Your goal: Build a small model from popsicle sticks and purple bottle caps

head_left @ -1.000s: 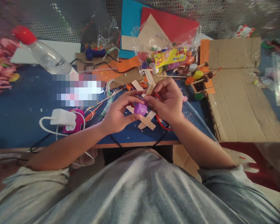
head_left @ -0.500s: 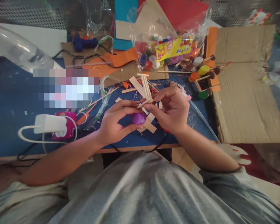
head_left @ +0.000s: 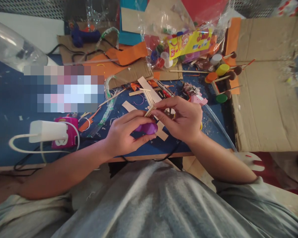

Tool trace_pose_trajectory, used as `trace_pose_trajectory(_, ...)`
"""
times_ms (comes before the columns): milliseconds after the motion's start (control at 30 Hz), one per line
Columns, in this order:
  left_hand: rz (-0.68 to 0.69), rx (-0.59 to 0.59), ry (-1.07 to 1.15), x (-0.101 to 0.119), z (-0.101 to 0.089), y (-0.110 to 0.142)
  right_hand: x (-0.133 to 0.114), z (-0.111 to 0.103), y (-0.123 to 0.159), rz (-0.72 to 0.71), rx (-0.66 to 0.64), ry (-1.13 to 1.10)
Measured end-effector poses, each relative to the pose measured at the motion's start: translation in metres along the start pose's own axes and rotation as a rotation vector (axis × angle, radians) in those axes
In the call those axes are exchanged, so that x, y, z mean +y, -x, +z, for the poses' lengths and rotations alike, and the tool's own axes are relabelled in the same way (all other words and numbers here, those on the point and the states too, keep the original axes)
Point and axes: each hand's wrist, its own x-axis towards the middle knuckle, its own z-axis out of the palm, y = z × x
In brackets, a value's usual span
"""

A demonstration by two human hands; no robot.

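Note:
My left hand is curled round a smooth purple clay-like lump, held between thumb and fingers. Its fingertips also touch the near end of a small frame of thin wooden sticks. Thumb and index finger of my right hand pinch that frame where its sticks meet at an angle. The frame is held above the table, its long sticks pointing away from me. Beneath the hands lie pale flat wooden strips, partly covered by my fingers.
A pink block with a white charger and cables lies left, near a clear bottle. Behind are a plastic bag with a yellow label and orange paper. Small coloured pots stand beside cardboard at right. Scraps litter the blue table.
The stick frame has tipped lower and away, so its long sticks look shorter. More of the purple lump shows between my left fingers. The camera view has shifted slightly.

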Motion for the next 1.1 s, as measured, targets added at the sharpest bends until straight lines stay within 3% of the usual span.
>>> trace_pose_trajectory(167,0.058,0.01,-0.153,0.0,0.001,0.003,0.001,-0.003,-0.002,-0.085,-0.014,0.096)
trace_pose_trajectory(367,0.07,0.022,-0.12,0.002,0.001,0.003,0.005,0.002,-0.002,-0.213,0.009,0.149)
trace_pose_trajectory(567,0.041,0.02,-0.103,0.003,0.0,0.004,0.004,0.0,0.0,-0.133,-0.023,0.161)
trace_pose_trajectory(933,0.121,0.014,-0.213,-0.002,-0.001,0.006,0.007,0.007,0.002,0.049,0.023,-0.068)
trace_pose_trajectory(1100,0.134,-0.002,-0.217,-0.003,-0.001,0.006,0.005,0.004,-0.001,0.028,0.036,-0.044)
